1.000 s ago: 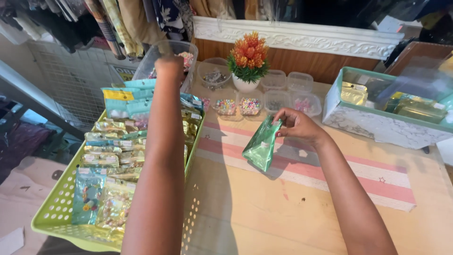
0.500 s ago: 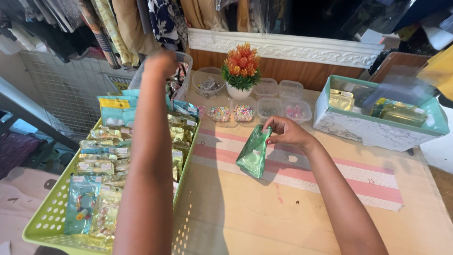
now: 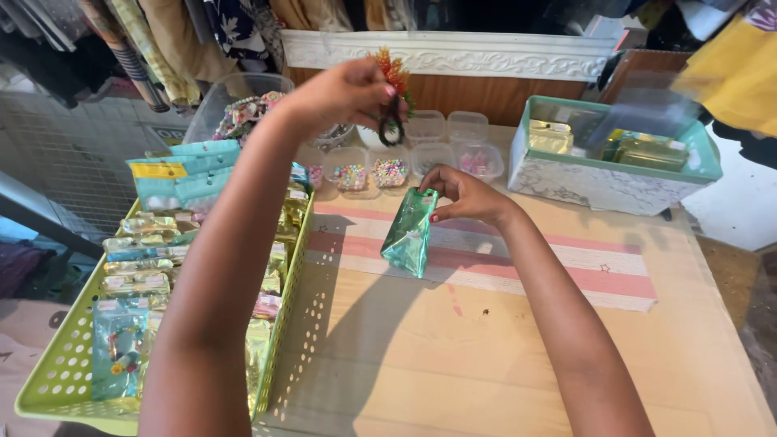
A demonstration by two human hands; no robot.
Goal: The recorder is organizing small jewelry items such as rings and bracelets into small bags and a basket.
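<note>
A shiny green foil pouch (image 3: 410,233) stands on the wooden table (image 3: 486,356), over a pink-striped cloth (image 3: 558,263). The right hand (image 3: 461,193) pinches the pouch's top edge between its fingers. The left hand (image 3: 344,93), raised above the table, grips a small dark loop (image 3: 392,129) that hangs from its fingertips. Beyond lie clear bead boxes (image 3: 392,170); at left, a lime-green basket (image 3: 57,380) holds packaged pouches; at right, a teal-rimmed box (image 3: 599,174).

One head-worn camera looks steeply down and forward over the table (image 3: 502,356), close above both forearms, facing the wall.
</note>
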